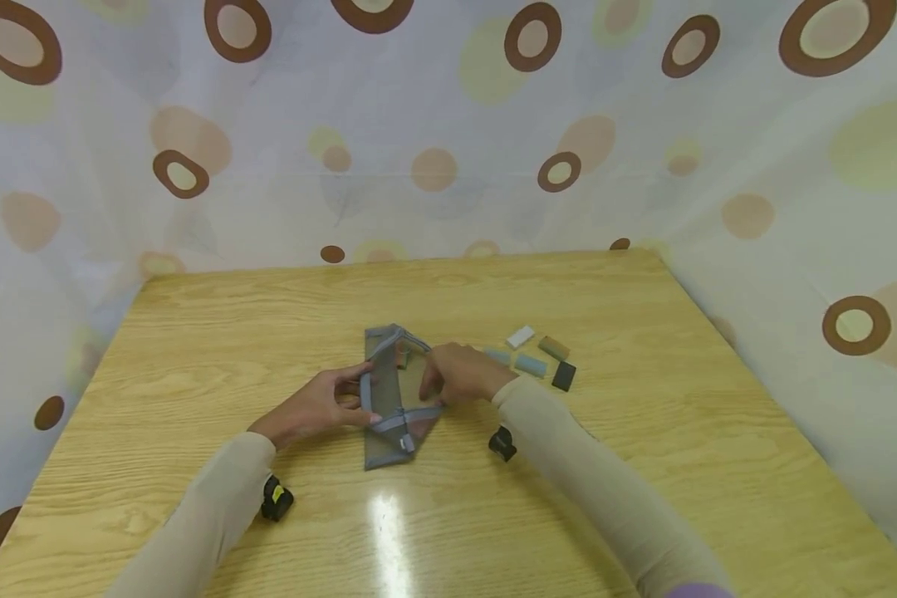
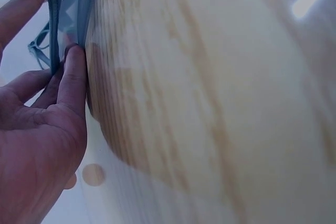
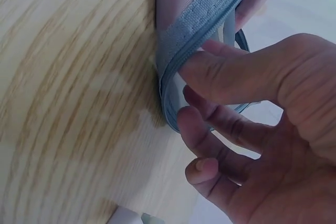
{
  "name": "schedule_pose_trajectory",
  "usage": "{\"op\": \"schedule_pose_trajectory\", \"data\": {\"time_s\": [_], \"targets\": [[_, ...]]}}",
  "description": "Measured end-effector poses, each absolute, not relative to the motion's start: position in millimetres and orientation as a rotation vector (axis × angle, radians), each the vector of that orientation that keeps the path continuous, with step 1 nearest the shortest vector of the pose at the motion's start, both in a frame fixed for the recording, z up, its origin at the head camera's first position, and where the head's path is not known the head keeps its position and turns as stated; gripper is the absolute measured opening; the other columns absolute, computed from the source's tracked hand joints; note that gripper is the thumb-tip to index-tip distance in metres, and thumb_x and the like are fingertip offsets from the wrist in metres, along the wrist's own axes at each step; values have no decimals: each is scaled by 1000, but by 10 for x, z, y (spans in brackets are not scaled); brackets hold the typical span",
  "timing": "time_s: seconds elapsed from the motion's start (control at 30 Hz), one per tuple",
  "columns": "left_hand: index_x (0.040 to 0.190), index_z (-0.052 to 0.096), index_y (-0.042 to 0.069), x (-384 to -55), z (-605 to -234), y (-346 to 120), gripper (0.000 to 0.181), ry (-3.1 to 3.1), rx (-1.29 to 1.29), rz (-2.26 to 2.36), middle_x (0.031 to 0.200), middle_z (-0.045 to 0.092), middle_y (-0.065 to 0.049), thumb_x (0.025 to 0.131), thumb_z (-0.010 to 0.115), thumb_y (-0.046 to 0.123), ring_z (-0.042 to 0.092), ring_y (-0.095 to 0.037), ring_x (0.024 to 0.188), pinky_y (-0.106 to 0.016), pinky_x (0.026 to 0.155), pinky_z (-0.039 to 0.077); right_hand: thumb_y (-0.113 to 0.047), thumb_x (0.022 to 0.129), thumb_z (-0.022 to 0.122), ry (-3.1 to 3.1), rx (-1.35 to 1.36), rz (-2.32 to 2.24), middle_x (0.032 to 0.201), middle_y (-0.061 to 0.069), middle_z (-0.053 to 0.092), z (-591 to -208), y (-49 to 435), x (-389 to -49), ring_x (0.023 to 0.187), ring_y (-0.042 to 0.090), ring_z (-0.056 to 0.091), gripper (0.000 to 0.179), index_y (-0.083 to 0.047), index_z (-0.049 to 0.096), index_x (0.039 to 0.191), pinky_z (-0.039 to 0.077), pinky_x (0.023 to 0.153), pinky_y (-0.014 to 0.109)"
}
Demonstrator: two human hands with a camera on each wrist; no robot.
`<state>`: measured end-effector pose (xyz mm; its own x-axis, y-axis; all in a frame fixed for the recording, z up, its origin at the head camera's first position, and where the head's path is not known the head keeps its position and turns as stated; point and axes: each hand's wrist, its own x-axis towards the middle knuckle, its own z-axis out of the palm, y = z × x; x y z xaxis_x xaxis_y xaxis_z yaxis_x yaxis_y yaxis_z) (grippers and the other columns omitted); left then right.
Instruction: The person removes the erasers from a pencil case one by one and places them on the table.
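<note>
A grey-blue mesh zip pouch (image 1: 384,386) lies on the table with its zipped mouth spread apart. My left hand (image 1: 325,403) grips its left edge, thumb and index finger set apart along the zip border; in the left wrist view, fingers (image 2: 71,80) press against the mesh. My right hand (image 1: 459,374) reaches into the mouth from the right. The right wrist view shows the thumb against the zip edge (image 3: 202,35) and the other fingers loosely bent, with a gap between them and nothing visible in it. A small greenish-brown piece (image 1: 402,357) shows in the pouch.
Right of the pouch lie several small block-like pieces: a white one (image 1: 520,336), a brown one (image 1: 554,347), a black one (image 1: 564,376) and light blue ones (image 1: 531,365). The wooden table (image 1: 269,332) meets a dotted curtain (image 1: 433,216) at the back and right.
</note>
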<state>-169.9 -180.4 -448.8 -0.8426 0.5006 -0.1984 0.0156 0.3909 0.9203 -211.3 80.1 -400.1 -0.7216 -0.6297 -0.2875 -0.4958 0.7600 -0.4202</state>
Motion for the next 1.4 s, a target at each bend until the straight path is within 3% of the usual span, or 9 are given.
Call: {"op": "schedule_pose_trajectory", "data": {"time_s": [0.27, 0.73, 1.0, 1.4], "targets": [[161, 24, 5, -1688, -4499, -1793, 93, 2218, 432, 1445, 149, 45, -22, 89, 81, 25, 47, -38, 135, -46, 112, 44, -9, 83, 84, 2512, -905, -456, 98, -4, 76, -4023, 803, -2109, 100, 16, 69, 12, -15, 82, 93, 57, 94, 36], [161, 22, 2, -1707, -4502, -1791, 94, 2178, 473, 1484, 156, 41, -15, 89, 81, 21, 47, -36, 136, -46, 113, 42, -3, 83, 81, 2473, -927, -486, 99, -1, 78, -4052, 788, -2130, 100, 19, 72, 15, -13, 82, 95, 58, 95, 37], [161, 23, 4, -1702, -4502, -1806, 94, 2186, 453, 1470, 156, 40, -16, 89, 81, 22, 47, -36, 136, -45, 112, 43, 9, 82, 77, 2476, -940, -510, 98, 0, 78, -4067, 769, -2149, 103, 22, 71, 27, -12, 82, 97, 59, 91, 36], [161, 22, 2, -1698, -4474, -1804, 94, 2168, 458, 1491, 156, 41, -14, 89, 81, 19, 47, -34, 136, -44, 113, 42, 20, 78, 70, 2429, -1066, -488, 103, 1, 77, -4062, 726, -2164, 110, 24, 68, 39, -9, 82, 101, 57, 96, 37]]}}
